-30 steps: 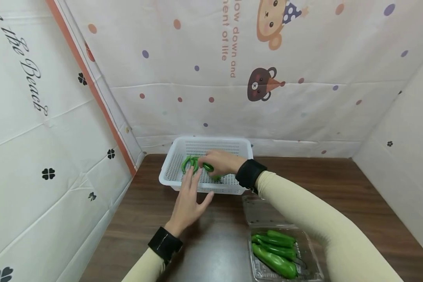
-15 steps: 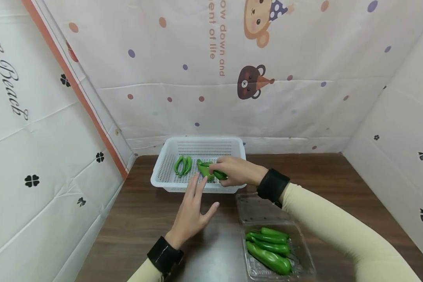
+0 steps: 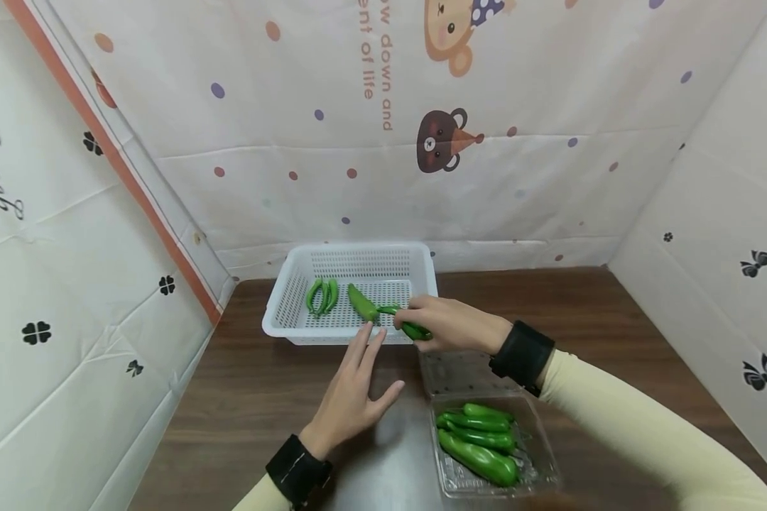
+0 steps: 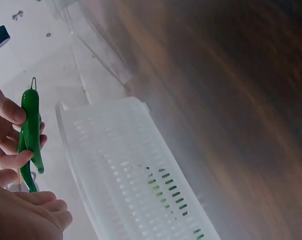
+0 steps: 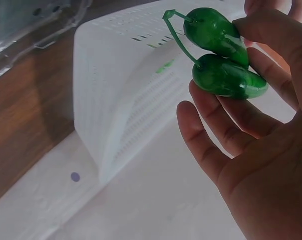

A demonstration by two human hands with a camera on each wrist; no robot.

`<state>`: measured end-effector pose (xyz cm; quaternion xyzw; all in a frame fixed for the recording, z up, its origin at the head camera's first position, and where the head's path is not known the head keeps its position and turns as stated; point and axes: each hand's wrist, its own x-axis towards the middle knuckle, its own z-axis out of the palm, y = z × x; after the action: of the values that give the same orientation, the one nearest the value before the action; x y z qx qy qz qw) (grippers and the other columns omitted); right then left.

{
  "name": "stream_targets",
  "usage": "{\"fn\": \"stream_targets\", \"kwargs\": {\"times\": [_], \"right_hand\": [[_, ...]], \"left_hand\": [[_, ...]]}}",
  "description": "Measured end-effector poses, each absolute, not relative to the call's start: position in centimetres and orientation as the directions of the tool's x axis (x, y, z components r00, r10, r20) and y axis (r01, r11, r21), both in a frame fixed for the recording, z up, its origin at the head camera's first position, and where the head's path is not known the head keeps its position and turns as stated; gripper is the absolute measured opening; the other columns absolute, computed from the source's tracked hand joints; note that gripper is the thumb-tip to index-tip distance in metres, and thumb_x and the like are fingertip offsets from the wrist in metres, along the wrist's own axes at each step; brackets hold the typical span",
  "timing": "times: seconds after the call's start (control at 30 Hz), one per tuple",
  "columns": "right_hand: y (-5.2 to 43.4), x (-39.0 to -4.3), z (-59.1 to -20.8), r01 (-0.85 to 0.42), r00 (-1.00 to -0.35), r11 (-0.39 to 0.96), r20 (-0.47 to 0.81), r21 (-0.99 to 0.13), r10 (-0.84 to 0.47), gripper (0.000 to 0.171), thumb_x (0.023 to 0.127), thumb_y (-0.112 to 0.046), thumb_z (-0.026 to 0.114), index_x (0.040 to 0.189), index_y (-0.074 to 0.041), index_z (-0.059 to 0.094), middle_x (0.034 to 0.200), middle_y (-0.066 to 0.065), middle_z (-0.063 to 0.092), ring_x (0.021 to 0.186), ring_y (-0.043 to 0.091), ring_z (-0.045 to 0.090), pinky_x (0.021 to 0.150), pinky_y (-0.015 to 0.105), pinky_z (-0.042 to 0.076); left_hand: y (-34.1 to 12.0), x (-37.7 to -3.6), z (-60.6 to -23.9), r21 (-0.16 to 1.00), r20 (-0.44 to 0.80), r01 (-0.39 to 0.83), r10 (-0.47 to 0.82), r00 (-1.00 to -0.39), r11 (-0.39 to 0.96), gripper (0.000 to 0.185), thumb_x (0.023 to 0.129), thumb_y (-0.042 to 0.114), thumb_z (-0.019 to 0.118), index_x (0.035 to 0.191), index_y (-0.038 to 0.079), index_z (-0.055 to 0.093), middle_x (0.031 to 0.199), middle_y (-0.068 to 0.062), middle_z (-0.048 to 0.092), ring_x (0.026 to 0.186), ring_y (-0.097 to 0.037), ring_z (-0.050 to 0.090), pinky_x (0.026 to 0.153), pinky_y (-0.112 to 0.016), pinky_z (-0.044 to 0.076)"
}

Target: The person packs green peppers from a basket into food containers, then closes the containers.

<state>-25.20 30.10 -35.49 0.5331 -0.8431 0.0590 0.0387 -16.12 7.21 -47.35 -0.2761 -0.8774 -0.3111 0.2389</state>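
Two green peppers (image 3: 414, 328) sit in the right grip (image 3: 450, 324), pinched between thumb and curled fingers (image 5: 218, 127), just above the near right corner of the white basket (image 3: 280, 328); the right wrist view shows both with their thin stems pointing toward the basket wall. The left grip (image 3: 353, 394) hovers just in front of the basket with fingers straight and spread, holding nothing, its fingertips close to the near rim.

Inside the basket lie a few slim curved green peppers (image 3: 322, 294) at the left and one thicker pepper (image 3: 361, 303) toward the middle. A clear plastic clamshell tray (image 3: 540, 461) lies open on the dark wooden table (image 3: 249, 397) to the right of the left grip, holding several more green peppers (image 3: 479, 443). Its flat lid (image 3: 450, 370) lies between the tray and the basket, under the right wrist.
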Motion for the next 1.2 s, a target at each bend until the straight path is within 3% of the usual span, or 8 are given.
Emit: {"fn": "stream_targets", "kwargs": {"times": [0.3,0.53,0.8,1.2], "right_hand": [[32.3,-23.6,-35.6,-0.908,-0.42,0.417,0.145,-0.054,-0.896,0.036,0.088,-0.017,0.082,0.12,-0.018,0.066,0.103,0.003,0.061,0.082,0.014,0.052,0.066,0.028,0.046],[33.3,-22.3,-35.5,-0.912,-0.409,0.406,0.163,-0.054,-0.898,0.035,0.09,-0.019,0.081,0.121,-0.016,0.065,0.103,0.001,0.063,0.083,0.013,0.053,0.07,0.029,0.048],[34.7,-20.8,-35.7,-0.892,-0.451,0.445,0.144,-0.073,-0.881,0.041,0.09,-0.021,0.08,0.128,-0.017,0.065,0.119,0.006,0.065,0.099,0.018,0.061,0.079,0.033,0.055],[36.4,-18.6,-36.8,-0.873,-0.486,0.47,0.139,-0.131,-0.863,0.04,0.092,-0.018,0.077,0.13,-0.018,0.065,0.117,0.003,0.062,0.091,0.014,0.056,0.073,0.028,0.051]], "left_hand": [[8.5,-15.1,-47.7,0.389,0.569,0.663,0.399,-0.719,0.64,0.089,0.098,0.053,0.064,0.162,0.004,0.025,0.168,-0.02,0.02,0.152,-0.038,0.028,0.114,-0.056,0.04],[9.2,-14.5,-47.7,0.387,0.561,0.703,0.453,-0.693,0.596,0.094,0.096,0.055,0.065,0.163,0.005,0.021,0.168,-0.017,0.021,0.151,-0.037,0.031,0.12,-0.054,0.03],[10.2,-13.8,-48.0,0.378,0.539,0.75,0.53,-0.655,0.543,0.1,0.094,0.057,0.068,0.163,0.003,0.02,0.166,-0.019,0.026,0.152,-0.035,0.03,0.119,-0.054,0.032],[11.2,-12.9,-48.0,0.416,0.439,0.748,0.607,-0.663,0.516,0.107,0.091,0.066,0.066,0.164,0.006,0.017,0.169,-0.012,0.022,0.153,-0.032,0.026,0.122,-0.05,0.028]]}}
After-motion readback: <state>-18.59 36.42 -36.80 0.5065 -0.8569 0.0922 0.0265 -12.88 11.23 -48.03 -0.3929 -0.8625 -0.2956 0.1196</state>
